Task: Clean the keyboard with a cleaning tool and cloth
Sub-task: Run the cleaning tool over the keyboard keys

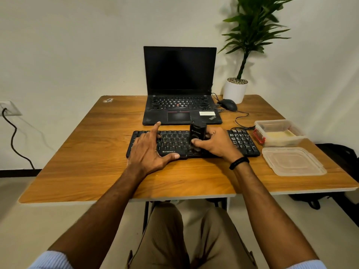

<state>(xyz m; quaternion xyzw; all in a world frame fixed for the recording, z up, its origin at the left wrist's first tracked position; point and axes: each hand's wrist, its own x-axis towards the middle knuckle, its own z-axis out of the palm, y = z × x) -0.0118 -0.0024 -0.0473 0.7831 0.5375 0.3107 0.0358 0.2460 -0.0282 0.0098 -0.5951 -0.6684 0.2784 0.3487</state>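
A black keyboard (242, 141) lies across the middle of the wooden table (97, 171). My left hand (149, 150) rests flat on the keyboard's left half, fingers spread, thumb at the front edge, holding nothing. My right hand (215, 142) grips a black upright cleaning tool (197, 133), whose lower end touches the keys near the keyboard's centre. A yellow cloth (279, 135) lies folded inside a clear plastic box (279, 142) to the right of the keyboard.
An open black laptop (180, 84) stands behind the keyboard, with a black mouse (228, 104) and cable to its right. The box's clear lid (293, 161) lies at the right front. A potted plant (236, 90) stands at the back right corner.
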